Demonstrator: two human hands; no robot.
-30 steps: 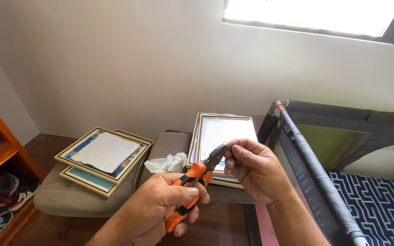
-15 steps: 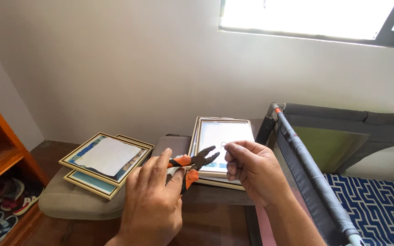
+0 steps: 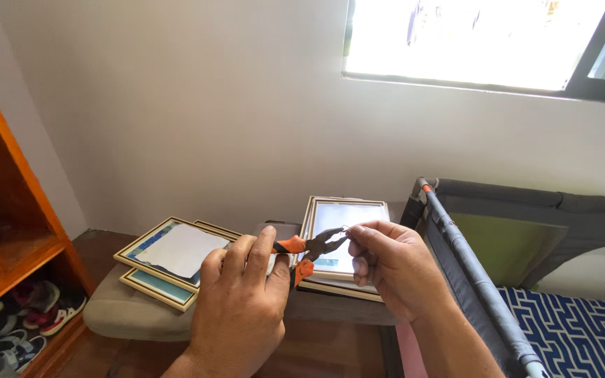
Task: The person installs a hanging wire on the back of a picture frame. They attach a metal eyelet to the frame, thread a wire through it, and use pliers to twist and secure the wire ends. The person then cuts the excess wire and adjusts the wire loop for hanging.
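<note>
Orange-handled steel pliers (image 3: 307, 250) now spread open, loosely cradled by left hand (image 3: 241, 302), fingers extended since a second ago. Right hand (image 3: 393, 267) at three o'clock, fingertips pinching a tiny metal piece (image 3: 345, 229) at the tips, above gold-rimmed picture frames (image 3: 174, 257).

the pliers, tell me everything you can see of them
The pliers have orange-and-black grips that look rubbery and dark metal jaws. The handles are spread and the jaws open, pointing right and slightly up. The left hand grips the handles; the right hand pinches something tiny at the jaw tips. They hang above a stack of picture frames.
</note>
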